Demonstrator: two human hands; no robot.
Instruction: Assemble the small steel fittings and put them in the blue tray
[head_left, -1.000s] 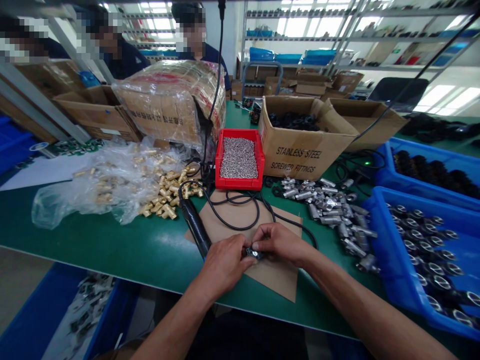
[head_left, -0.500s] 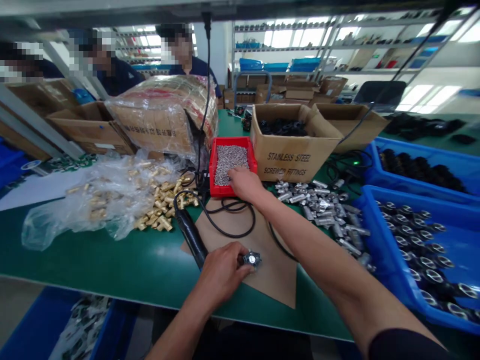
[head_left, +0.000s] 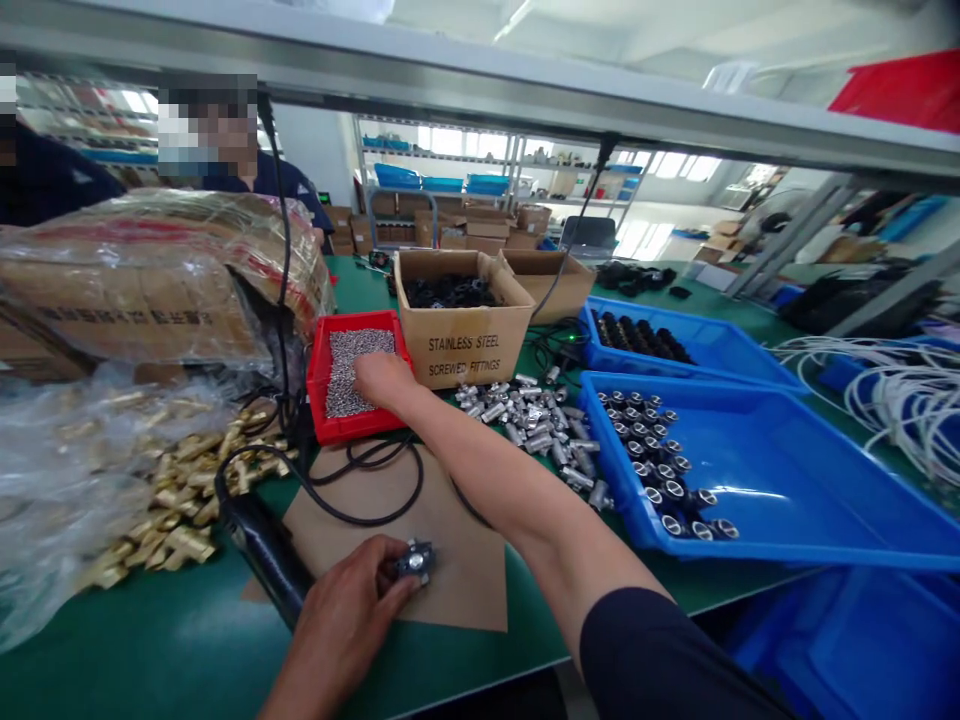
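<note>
Head view looks down on a green surface (head_left: 187, 640) with a brown cardboard mat (head_left: 450, 570) near its front edge. At 6 o'clock on the mat the left hand (head_left: 345, 610) pinches a small metal fitting (head_left: 415, 562) between thumb and fingertips, pressing it against the mat. At 12 o'clock from it the right hand (head_left: 382, 378) reaches into a red bin (head_left: 319, 375) filled with tiny silver screws (head_left: 349, 365), fingers curled down into the pile; whether they grip a screw cannot be told. Just to 3 o'clock of the bin stands a cardboard box (head_left: 465, 345), with loose steel fittings (head_left: 529, 420) in front of it. A blue tray (head_left: 787, 480) lies at 3 o'clock, brass fittings (head_left: 180, 500) at 9 o'clock, and a black power screwdriver (head_left: 266, 550) just beside the left hand.
</note>
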